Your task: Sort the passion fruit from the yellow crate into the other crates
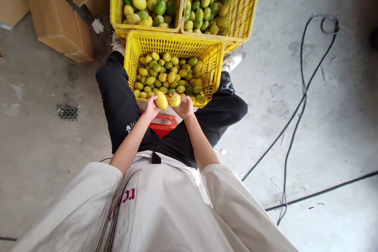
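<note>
My left hand [151, 108] is closed around a large yellow lemon [161, 100], held at a tilt with its bumpy skin showing. Beside it, my right hand [186, 107] grips a rounder, smaller yellow lemon [175, 100]. The two fruits are close together, just over the near rim of a yellow plastic crate [217, 53]. Inside that crate lie several yellow and green lemons [171, 77]. Parts of my fingers are hidden behind the fruit.
Two more yellow crates, a left one [113, 4] and a right one [245, 4], stand behind with yellow-green fruit. Cardboard boxes [56, 19] are at upper left. A red plastic stool [162, 129] is beneath me. Black cable [304, 98] lies on the concrete floor to the right.
</note>
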`<control>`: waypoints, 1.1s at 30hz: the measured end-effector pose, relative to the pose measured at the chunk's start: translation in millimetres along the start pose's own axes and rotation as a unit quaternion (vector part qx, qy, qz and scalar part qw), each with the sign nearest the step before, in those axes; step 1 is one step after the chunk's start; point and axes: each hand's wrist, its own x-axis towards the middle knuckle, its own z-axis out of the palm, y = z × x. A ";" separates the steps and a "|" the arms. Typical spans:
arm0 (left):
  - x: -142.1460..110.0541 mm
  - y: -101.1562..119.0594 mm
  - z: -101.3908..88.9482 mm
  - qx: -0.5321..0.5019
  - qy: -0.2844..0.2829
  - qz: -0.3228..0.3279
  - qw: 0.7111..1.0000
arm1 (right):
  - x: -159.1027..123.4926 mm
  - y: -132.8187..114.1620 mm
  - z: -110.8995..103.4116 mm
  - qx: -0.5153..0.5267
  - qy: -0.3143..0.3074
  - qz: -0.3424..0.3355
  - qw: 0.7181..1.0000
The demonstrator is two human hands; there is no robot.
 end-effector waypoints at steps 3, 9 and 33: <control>3.4 -2.9 -4.4 -0.007 0.010 0.036 0.999 | -1.4 0.3 2.0 0.004 -0.012 -0.017 1.000; 9.9 -6.1 -9.6 0.028 0.004 0.021 0.999 | -2.2 2.2 2.6 -0.034 -0.018 0.021 0.999; 5.9 -1.2 -3.5 0.013 0.014 -0.014 1.000 | -0.3 1.3 -3.5 -0.046 0.025 0.005 0.999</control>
